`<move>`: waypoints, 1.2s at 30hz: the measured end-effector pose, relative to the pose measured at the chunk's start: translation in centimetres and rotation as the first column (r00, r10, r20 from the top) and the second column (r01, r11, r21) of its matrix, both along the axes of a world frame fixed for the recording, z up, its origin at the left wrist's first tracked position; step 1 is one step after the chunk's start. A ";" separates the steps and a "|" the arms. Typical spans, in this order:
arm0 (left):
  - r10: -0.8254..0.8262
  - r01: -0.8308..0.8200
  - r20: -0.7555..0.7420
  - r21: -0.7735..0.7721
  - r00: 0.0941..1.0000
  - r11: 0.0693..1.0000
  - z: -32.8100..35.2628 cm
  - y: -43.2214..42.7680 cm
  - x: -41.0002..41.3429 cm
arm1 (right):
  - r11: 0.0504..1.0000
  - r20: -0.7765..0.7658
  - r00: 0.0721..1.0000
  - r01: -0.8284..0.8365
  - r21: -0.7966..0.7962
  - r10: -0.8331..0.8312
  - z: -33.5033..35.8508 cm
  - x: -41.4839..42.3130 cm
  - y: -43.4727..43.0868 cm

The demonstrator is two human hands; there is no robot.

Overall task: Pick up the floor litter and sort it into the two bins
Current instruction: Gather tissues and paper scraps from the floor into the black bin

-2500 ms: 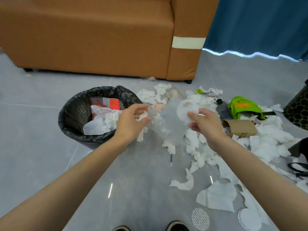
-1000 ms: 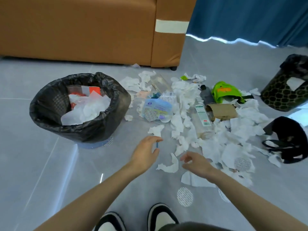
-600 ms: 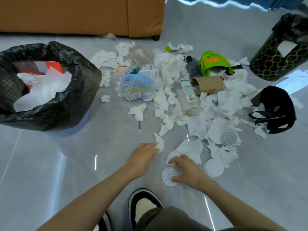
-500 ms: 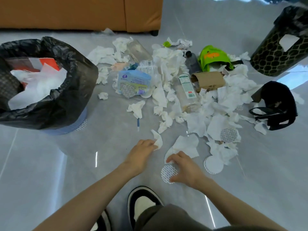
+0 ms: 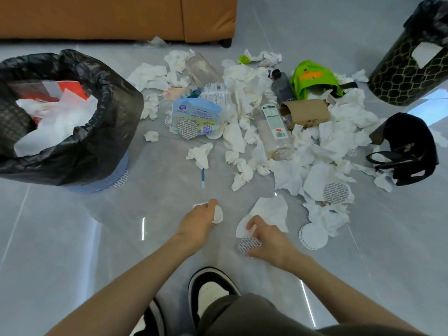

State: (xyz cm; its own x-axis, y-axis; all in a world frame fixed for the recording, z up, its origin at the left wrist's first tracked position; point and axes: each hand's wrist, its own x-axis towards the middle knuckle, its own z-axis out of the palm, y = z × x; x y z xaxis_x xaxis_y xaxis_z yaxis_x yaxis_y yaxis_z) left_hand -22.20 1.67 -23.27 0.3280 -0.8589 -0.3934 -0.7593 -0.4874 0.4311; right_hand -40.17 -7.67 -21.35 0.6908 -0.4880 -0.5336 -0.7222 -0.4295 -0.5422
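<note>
My left hand (image 5: pixel 199 221) grips a small scrap of white tissue (image 5: pixel 217 215) just above the grey floor. My right hand (image 5: pixel 269 241) pinches the near corner of a larger torn white paper sheet (image 5: pixel 270 212) and lies over a round printed seal disc (image 5: pixel 246 246). A bin lined with a black bag (image 5: pixel 106 132), holding white paper and a red carton, stands at the left. A dark bin with a gold hexagon pattern (image 5: pixel 407 76) stands at the far right. Tissue scraps (image 5: pixel 293 175) lie scattered ahead.
In the litter lie a clear plastic bottle (image 5: pixel 275 132), a blue wipes pack (image 5: pixel 196 115), a brown paper bag (image 5: pixel 306 112), a green bag (image 5: pixel 312 78), a dark bottle (image 5: pixel 282 87) and a white disc (image 5: pixel 314 236). A black bag (image 5: pixel 409 146) sits right. An orange sofa (image 5: pixel 116 18) stands behind. My shoe (image 5: pixel 211 287) is below.
I crouched and both hands dropped from chest height to the floor. My left hand closed on the tissue scrap and my right took hold of the torn sheet's corner.
</note>
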 end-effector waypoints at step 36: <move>0.410 -0.372 -0.047 -0.523 0.911 0.767 16.9 3.0 11.4 | 0.965 0.463 0.848 0.246 0.088 -0.258 14.8 14.9 -2.3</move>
